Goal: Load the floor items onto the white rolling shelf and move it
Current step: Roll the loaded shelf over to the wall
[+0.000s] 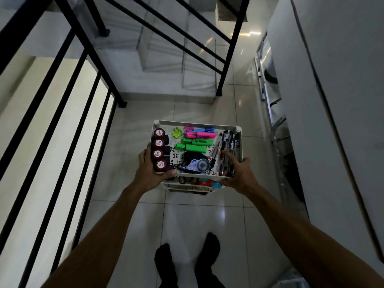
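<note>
Both hands grip the near rim of the white shelf: left hand (150, 166) at its left corner, right hand (239, 173) at its right. The shelf (197, 122) stands on the tiled floor (187, 215), top tray holding stamps (159, 149), highlighters (197, 142) and pens (227, 150). Loading looks done; next comes rolling it, steering clear of the stairs (166, 59) ahead.

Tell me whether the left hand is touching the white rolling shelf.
Touching. The head view shows the left hand gripping the near left corner of the white rolling shelf, thumb lying on its front rim.
</note>
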`<move>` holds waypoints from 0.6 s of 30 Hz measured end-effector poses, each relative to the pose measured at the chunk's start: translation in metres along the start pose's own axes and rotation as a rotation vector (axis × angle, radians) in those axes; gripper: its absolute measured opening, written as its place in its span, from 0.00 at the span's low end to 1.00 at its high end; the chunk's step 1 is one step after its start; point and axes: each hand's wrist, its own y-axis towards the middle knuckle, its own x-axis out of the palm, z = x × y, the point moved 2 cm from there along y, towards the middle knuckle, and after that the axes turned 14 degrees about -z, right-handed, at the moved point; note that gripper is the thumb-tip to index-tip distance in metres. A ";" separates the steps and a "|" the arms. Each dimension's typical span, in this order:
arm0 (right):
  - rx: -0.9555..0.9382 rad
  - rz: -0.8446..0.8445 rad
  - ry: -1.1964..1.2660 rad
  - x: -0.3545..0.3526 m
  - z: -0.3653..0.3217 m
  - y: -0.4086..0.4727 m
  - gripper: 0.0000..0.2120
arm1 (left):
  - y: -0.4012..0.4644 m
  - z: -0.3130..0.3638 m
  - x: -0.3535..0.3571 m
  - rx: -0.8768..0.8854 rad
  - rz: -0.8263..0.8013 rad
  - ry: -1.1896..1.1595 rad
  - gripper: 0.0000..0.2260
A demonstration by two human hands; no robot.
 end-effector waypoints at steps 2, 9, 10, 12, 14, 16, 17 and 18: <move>0.010 0.009 0.005 -0.004 0.013 -0.006 0.50 | 0.006 0.008 0.009 0.030 -0.017 0.014 0.59; 0.082 0.047 0.047 -0.020 0.066 -0.034 0.50 | 0.032 0.043 0.049 0.108 -0.132 0.067 0.58; 0.099 0.065 0.059 -0.022 0.073 -0.039 0.51 | 0.035 0.049 0.056 0.121 -0.150 0.069 0.58; 0.136 0.113 0.080 -0.027 0.087 -0.052 0.50 | 0.040 0.063 0.070 0.145 -0.190 0.068 0.58; 0.153 0.145 0.107 -0.032 0.101 -0.064 0.49 | 0.046 0.078 0.086 0.160 -0.231 0.084 0.58; 0.177 0.158 0.147 -0.037 0.114 -0.078 0.47 | 0.052 0.094 0.102 0.181 -0.280 0.104 0.59; 0.187 0.162 0.175 -0.040 0.121 -0.085 0.47 | 0.054 0.101 0.111 0.192 -0.307 0.110 0.59; 0.189 0.164 0.198 -0.043 0.128 -0.094 0.47 | 0.057 0.108 0.120 0.201 -0.331 0.116 0.58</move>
